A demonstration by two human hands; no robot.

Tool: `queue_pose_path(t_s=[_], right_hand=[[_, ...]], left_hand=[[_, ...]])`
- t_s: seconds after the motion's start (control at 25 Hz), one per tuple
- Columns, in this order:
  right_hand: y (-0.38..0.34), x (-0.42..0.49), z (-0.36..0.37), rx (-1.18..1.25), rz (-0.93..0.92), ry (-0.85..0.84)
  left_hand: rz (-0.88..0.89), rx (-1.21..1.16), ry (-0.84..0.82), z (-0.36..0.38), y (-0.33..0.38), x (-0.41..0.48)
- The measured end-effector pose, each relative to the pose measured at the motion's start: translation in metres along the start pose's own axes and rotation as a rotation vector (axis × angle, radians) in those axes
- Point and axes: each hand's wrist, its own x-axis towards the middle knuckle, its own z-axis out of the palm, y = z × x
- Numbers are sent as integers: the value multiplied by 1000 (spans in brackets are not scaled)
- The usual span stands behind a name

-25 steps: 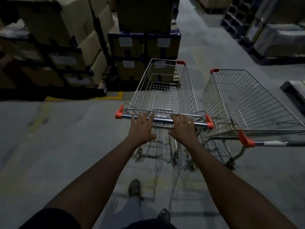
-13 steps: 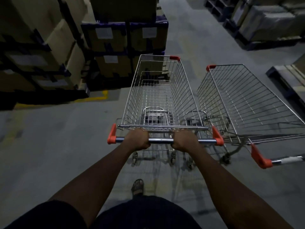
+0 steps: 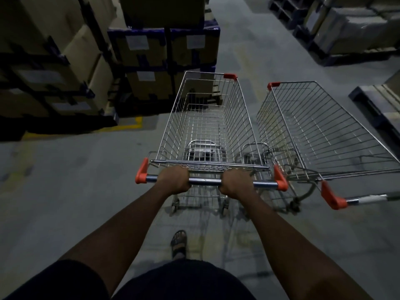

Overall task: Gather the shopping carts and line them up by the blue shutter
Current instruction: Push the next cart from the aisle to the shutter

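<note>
While both arms reach forward, the left hand (image 3: 175, 180) is wrapped fully around the handle bar (image 3: 205, 182) of the near cart (image 3: 207, 131), fingers curled under and out of sight, knuckles up. Right hand (image 3: 236, 183) grips the same bar in the same way, closed tight, just inboard of the right orange end cap (image 3: 280, 178). Bare metal shows between the two fists. Left orange end cap (image 3: 141, 171) sits clear of the left hand, with a short stretch of bar between them.

Near cart: wire basket empty, pointing away from the person toward stacked cardboard boxes (image 3: 164, 46); a small folded seat flap shows low inside the basket near the handle end.

Second cart (image 3: 320, 135) stands just beside it on the right, basket angled outward, its handle (image 3: 365, 199) running off toward the right edge (whether the two baskets touch cannot be told; the wires overlap in view).

Floor (image 3: 65, 180) grey concrete, a yellow painted line (image 3: 129, 126) by the pallet base. One sandalled foot (image 3: 179, 243) visible below the handle. Lighting dim; no blue shutter in view.
</note>
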Motion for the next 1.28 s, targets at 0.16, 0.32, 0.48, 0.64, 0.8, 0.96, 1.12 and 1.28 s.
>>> queue_pose_path(t_s=[0.16,0.32,0.48,0.64,0.8,0.96,1.12,1.28], right_hand=[[-12,-29,12,25,-24,22],[-17,-50,22,54,-13,31],[-18,-75,29,46,5,30],[-26,-101,38,45,59,21],[-48,-126,47,32,120,26],[-80,-154,56,55,211,-3],[-119,-189,65,20,296,-22],[-158,-231,76,19,378,-21]], left_hand=[[-25,7,-3,14,5,-33],[-31,15,-4,16,17,-61],[-13,28,19,24,31,-82],[28,35,48,34,38,-103],[69,11,55,47,31,-125],[153,20,91,62,19,-153],[236,50,132,73,7,-191],[302,66,113,87,-3,-236]])
